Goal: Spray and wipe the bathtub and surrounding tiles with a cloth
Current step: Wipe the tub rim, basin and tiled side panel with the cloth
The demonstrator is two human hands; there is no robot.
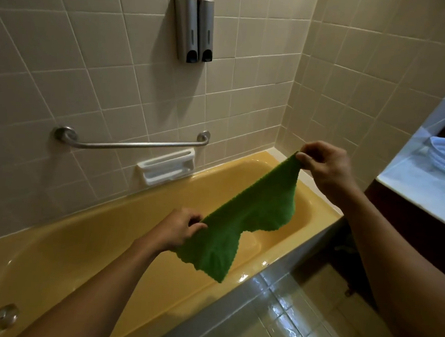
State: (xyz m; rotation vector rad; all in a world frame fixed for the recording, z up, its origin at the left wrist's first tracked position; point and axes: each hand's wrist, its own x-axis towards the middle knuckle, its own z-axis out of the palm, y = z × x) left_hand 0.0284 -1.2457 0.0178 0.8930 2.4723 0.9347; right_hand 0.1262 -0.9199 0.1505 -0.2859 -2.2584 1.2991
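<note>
Cloth pinched taut between left hand, right hand over bathtub; grab bar behind.

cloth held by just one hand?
No: the left hand and the right hand each pinch an edge of the green cloth, stretched between them above the bathtub.

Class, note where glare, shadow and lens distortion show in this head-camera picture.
Head view: glare spots on the bathtub rim and floor tiles; the soap dispenser casts a soft shadow leftward on the wall; the wide-angle lens bends tile lines; the green cloth is sharp.
</note>
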